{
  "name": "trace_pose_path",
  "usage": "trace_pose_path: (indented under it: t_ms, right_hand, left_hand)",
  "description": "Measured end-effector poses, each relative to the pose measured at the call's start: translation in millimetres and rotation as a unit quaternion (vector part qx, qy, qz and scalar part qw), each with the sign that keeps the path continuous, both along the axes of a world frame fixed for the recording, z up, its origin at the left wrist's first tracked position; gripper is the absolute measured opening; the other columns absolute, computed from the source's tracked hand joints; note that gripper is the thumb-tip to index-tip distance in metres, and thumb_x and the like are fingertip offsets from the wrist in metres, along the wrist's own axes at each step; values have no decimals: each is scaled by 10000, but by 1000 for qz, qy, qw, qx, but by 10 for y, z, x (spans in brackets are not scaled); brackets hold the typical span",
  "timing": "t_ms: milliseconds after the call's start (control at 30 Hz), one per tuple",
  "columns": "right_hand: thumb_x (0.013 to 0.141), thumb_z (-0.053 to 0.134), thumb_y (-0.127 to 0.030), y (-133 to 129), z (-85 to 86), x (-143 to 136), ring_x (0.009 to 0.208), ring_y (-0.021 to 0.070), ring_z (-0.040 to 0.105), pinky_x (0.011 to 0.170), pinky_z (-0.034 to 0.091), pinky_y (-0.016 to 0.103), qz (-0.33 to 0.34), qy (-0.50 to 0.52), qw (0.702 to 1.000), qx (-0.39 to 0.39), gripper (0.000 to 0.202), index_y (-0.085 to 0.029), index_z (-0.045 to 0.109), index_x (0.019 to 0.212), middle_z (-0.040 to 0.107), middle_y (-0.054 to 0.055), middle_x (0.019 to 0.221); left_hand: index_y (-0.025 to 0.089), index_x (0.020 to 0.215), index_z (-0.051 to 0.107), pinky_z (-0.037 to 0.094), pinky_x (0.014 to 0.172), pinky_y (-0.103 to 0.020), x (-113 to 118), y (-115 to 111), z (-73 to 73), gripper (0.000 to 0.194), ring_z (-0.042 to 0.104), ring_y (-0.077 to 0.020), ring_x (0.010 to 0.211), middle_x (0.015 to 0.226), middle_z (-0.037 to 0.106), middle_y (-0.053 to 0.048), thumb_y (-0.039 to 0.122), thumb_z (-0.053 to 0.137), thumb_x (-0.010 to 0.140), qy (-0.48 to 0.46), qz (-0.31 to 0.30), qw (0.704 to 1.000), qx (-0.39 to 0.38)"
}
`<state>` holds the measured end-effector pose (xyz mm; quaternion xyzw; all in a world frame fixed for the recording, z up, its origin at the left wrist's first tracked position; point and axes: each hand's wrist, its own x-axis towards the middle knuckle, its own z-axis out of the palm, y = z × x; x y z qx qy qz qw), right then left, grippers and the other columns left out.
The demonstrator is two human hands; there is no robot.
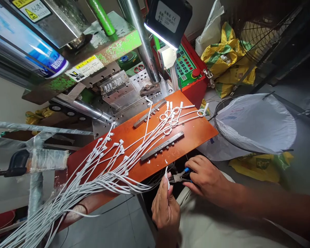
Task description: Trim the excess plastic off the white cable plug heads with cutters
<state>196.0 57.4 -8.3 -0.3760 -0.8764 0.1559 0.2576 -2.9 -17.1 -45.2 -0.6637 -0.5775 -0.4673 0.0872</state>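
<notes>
My left hand (166, 206) pinches the end of a white cable (166, 175) just off the front edge of the orange board (193, 132). In my right hand (205, 175) is a pair of pliers with blue handles (179, 176), its jaws close to the cable end at my left fingertips. Whether the jaws touch the cable, I cannot tell. A bundle of white cables (113, 182) with small moulded connectors runs across the board. Two dark metal mould bars, one nearer (162, 147) and one farther (150, 113), lie on the board.
Behind the board stands a press with a metal mould block (116, 89) and a steel column (147, 51). A lamp (167, 20) hangs above a control panel (186, 65). To the right is a white-lined hoop bin (258, 124), with yellow bags (222, 58) beyond. A spray can (23, 38) is upper left.
</notes>
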Motion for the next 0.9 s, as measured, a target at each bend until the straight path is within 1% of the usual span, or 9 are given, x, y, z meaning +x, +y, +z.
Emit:
trace_pose_path:
  t_ms: [100, 167, 233, 267, 500, 600, 700, 833, 900]
  right_hand:
    - [1034, 774, -311, -22, 3, -10, 1072, 288, 624, 1029, 463, 488, -17, -1, 1000, 12, 269, -174, 718, 808, 747, 120, 1133]
    - [1034, 772, -318, -30, 10, -14, 944, 254, 603, 900, 465, 432, -18, -10, 1000, 10, 299, -183, 698, 778, 737, 93, 1027]
    - [1035, 772, -342, -15, 14, -11, 824, 228, 545, 751, 411, 391, -9, -20, 1000, 11, 349, -192, 669, 737, 701, 67, 913]
    - [1035, 772, -356, 2, 16, -7, 809, 226, 530, 727, 391, 388, -4, -23, 1000, 15, 367, -194, 661, 725, 690, 64, 891]
    - [1034, 774, -365, 112, 39, -9, 967, 264, 572, 952, 426, 445, 11, -26, 999, 31, 372, -186, 691, 719, 719, 95, 997]
    - [1023, 789, -377, 133, 59, -5, 950, 259, 565, 889, 427, 421, 15, -47, 999, 16, 359, -190, 706, 728, 720, 91, 994]
    - [1025, 782, -401, 191, 63, 16, 874, 241, 540, 782, 397, 393, 50, -74, 996, 6, 386, -195, 702, 709, 698, 75, 915]
    - [1040, 755, -396, 268, 48, 36, 918, 253, 563, 812, 394, 405, 82, -88, 993, 14, 388, -195, 700, 712, 697, 77, 925]
    - [1051, 741, -396, 290, 54, 45, 892, 244, 559, 780, 383, 396, 94, -90, 991, 21, 398, -192, 693, 712, 689, 77, 911]
  left_hand:
    - [116, 1501, 709, 710, 879, -323, -5, -15, 1, 497, 886, -271, 990, 1187, 877, -168, 31, 765, 1015, 15, 2, 1000, -2]
    - [112, 1503, 707, 708, 879, -320, -2, -17, 6, 507, 886, -268, 980, 1166, 882, -164, 19, 768, 1008, 16, 8, 1000, -4]
    - [110, 1503, 707, 704, 871, -312, -5, -12, 19, 506, 887, -260, 953, 1143, 887, -160, 19, 768, 1009, 28, 16, 999, 0]
    - [111, 1497, 712, 701, 861, -307, -11, -8, 27, 500, 887, -256, 932, 1129, 888, -159, 23, 772, 1008, 38, 21, 999, 6]
    - [100, 1451, 743, 689, 848, -291, -62, -3, 47, 449, 884, -244, 889, 1093, 890, -166, 32, 776, 1008, 66, 27, 997, 18]
    - [99, 1465, 734, 685, 863, -296, -55, -12, 56, 461, 885, -250, 896, 1103, 890, -166, 31, 768, 1011, 66, 31, 997, 9]
    - [103, 1479, 728, 685, 839, -294, -47, -8, 85, 463, 884, -253, 872, 1070, 893, -159, 26, 746, 1022, 68, 19, 997, 12]
    - [85, 1489, 719, 684, 831, -284, -64, 15, 147, 490, 884, -254, 867, 1051, 892, -168, 5, 750, 1007, 77, -1, 997, 14]
    - [77, 1480, 722, 681, 831, -274, -89, 22, 183, 498, 884, -246, 869, 1042, 892, -169, -19, 755, 992, 82, -16, 996, 13]
